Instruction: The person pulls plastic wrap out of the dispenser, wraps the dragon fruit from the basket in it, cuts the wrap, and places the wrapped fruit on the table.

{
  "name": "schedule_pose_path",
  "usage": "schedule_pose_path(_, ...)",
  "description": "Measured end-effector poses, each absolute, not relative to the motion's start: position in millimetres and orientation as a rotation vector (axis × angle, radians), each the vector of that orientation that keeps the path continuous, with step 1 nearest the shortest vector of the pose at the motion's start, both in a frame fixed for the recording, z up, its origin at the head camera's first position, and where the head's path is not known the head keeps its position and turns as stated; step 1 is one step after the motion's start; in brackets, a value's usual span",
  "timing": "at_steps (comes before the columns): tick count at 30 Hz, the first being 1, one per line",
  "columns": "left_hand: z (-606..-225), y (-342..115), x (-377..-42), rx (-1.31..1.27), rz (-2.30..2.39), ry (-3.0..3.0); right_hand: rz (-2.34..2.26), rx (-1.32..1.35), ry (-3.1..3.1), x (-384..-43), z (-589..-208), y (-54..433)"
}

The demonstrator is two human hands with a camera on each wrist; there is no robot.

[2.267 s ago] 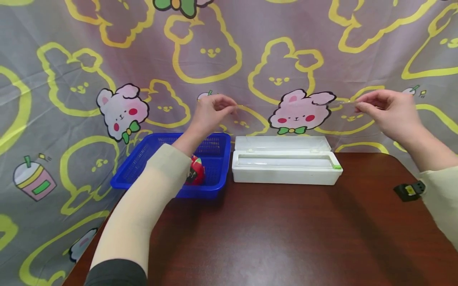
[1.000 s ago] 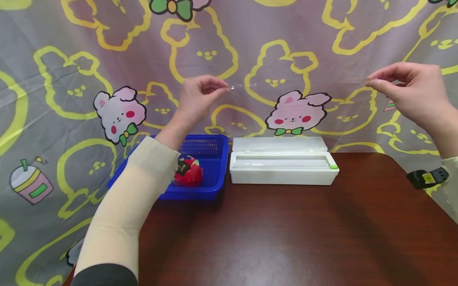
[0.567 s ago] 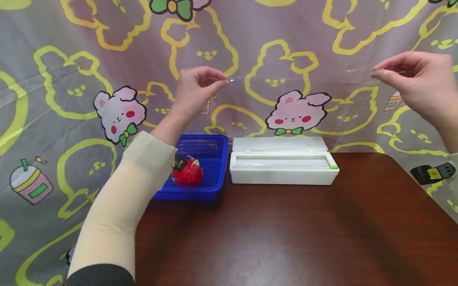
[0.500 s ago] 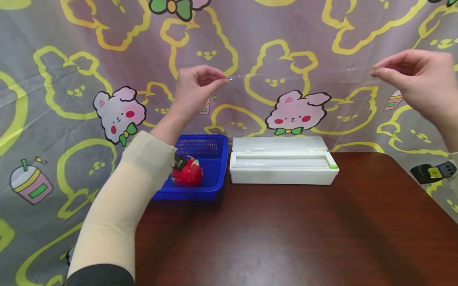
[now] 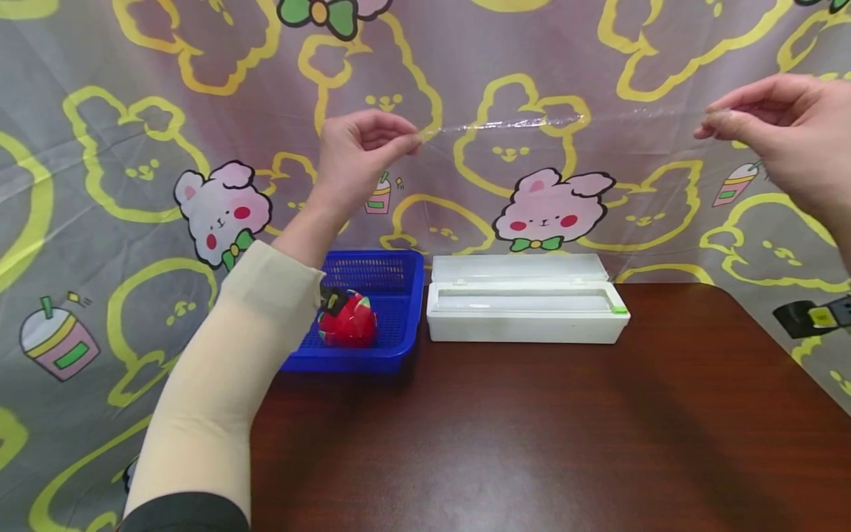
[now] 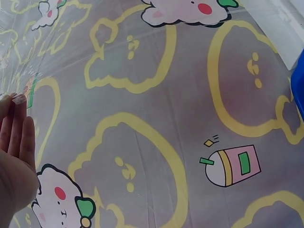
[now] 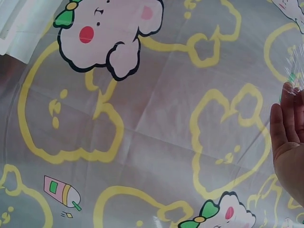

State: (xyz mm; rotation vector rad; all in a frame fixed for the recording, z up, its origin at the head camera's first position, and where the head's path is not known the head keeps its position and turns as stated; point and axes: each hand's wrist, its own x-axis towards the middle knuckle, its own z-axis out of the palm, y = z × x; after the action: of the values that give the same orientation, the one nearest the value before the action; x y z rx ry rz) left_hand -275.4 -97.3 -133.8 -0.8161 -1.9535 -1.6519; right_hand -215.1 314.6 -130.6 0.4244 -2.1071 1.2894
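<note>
A thin sheet of clear plastic wrap [image 5: 518,124] is stretched in the air between my two hands, its top edge showing as a bright crinkled line. My left hand [image 5: 366,155] pinches one corner between thumb and fingers. The other corner is pinched by my right hand [image 5: 787,129], slightly higher at the far right. Creases fan out from the left fingertips [image 6: 19,99] in the left wrist view. In the right wrist view, gathered film shines at the right fingertips [image 7: 287,88]. Below stands a white wrap dispenser box [image 5: 528,329] with its lid raised.
Left of the box, a blue plastic basket [image 5: 392,360] holds a shiny red fruit [image 5: 352,325] with green tips, like a dragon fruit; my left forearm partly covers the basket. A patterned curtain [image 5: 425,44] hangs behind the brown table [image 5: 505,436].
Both hands have risen, and the right has moved farther right, widening the gap between them. The wrap came up with them, and its upper edge now catches more light.
</note>
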Motion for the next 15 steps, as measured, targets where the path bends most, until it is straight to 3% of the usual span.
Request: schedule_pose_path(15,-121.8,-98.4,-263.2,-0.851,-1.657,-1.914,1.346,0.582,-2.009,-216.4,-122.0,323.7)
